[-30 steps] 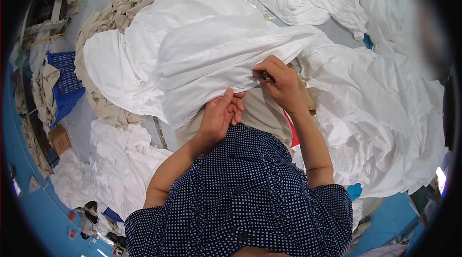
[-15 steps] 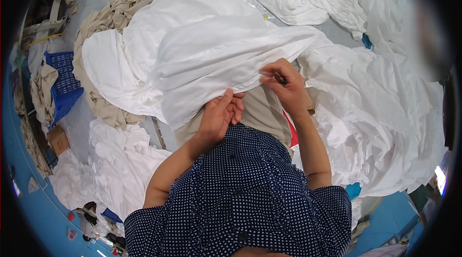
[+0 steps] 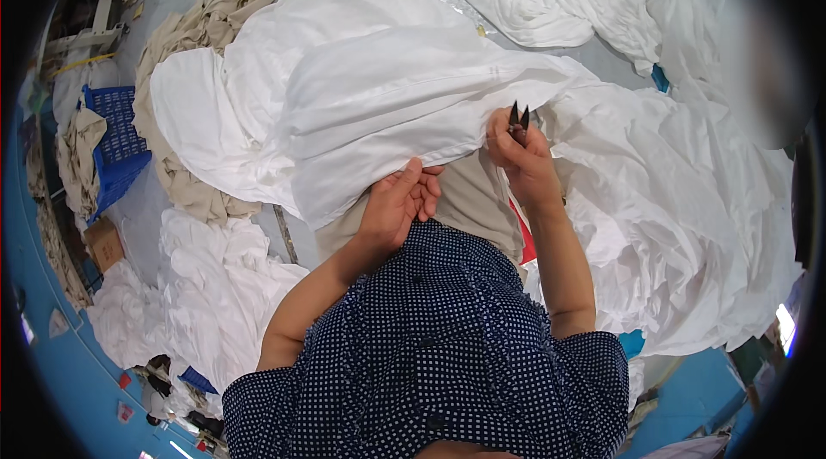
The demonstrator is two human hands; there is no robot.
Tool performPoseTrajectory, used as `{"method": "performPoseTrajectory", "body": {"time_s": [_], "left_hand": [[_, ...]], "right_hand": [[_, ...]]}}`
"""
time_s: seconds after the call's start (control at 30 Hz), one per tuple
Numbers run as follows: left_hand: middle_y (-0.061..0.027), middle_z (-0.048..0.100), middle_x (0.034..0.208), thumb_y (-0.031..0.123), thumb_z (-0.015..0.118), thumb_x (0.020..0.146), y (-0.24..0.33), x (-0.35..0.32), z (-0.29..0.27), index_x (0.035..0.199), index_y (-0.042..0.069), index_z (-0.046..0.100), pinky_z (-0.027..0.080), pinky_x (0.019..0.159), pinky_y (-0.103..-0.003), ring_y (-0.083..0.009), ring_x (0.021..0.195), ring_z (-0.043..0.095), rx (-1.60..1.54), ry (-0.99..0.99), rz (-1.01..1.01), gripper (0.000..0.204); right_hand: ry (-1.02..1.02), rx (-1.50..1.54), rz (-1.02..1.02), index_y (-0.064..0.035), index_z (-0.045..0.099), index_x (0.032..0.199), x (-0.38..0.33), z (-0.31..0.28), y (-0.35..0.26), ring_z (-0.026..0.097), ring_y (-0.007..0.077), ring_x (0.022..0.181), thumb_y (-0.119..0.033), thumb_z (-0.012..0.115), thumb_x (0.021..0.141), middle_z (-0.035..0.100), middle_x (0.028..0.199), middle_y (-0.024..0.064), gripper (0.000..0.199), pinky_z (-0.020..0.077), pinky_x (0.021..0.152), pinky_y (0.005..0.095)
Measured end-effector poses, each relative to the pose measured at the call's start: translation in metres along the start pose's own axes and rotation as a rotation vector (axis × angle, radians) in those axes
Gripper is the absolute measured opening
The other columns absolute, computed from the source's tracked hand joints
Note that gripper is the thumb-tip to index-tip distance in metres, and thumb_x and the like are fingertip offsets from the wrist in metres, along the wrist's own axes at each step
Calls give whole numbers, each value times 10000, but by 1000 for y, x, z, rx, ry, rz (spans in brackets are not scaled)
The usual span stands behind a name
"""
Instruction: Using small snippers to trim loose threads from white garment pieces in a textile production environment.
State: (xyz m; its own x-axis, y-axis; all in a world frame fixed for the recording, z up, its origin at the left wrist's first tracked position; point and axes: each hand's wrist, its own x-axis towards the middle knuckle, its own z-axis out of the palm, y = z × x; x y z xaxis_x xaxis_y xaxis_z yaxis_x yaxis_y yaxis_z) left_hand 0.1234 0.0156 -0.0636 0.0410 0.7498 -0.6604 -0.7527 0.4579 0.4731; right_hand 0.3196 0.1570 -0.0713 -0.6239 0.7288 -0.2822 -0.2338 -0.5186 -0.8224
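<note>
White cloth: lies from about 11 to 1 o'clock of view center, near edge over the lap. Likely light per layer, but the spread bulk should drag. Looks soft and limp, no stiffness, so it probably folds wherever unsupported; maybe slightly slick, judging by the faint sheen. Not fragile as such, though the points could snag it. Best hold: pinch near edge, thumb on top, fingers under.

Left hand, just below center: thumb and forefinger pinch that edge, other fingers curled loosely. Right hand, about 2 o'clock: fingers wrapped around small dark snips, blades parted, tips toward 12, apart from the pinched edge. Snips look rigid, small, probably light; hold by the body, off the points.

Cloth look: plain bright white, thin-looking, long shallow creases running roughly 8 to 2 o'clock, narrow folded border at near edge, rounded lobe out at 10. Beige cloth bunched beyond that lobe; white heap at 3. Snips' lower part hidden in the hand.
</note>
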Motion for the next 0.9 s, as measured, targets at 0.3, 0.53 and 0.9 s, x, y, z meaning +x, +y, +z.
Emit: {"method": "performPoseTrajectory", "body": {"time_s": [0.3,0.53,0.9], "left_hand": [[-52,636,842,378,467,1104,1,0,1,1143,-40,637,440,570,-235,-116,647,561,6,9,-5,452],[-47,635,839,375,466,1105,2,-2,3,1158,-44,640,440,570,-232,-112,649,560,3,9,-6,456],[-52,641,845,370,478,1102,1,0,1,1154,-42,644,445,564,-230,-114,650,566,1,0,-9,448]], "right_hand": [[244,-716,-279,-31,604,1104,-18,-10,7,589,117,751,-189,654,979,642,900,51,208,453,682,258],[127,-1063,-410,-50,647,1010,-13,12,-8,618,265,600,-260,696,941,638,729,106,226,485,585,337],[182,-1068,-375,-74,640,962,-7,11,-2,636,279,613,-253,666,971,651,729,98,182,475,574,340]]}}
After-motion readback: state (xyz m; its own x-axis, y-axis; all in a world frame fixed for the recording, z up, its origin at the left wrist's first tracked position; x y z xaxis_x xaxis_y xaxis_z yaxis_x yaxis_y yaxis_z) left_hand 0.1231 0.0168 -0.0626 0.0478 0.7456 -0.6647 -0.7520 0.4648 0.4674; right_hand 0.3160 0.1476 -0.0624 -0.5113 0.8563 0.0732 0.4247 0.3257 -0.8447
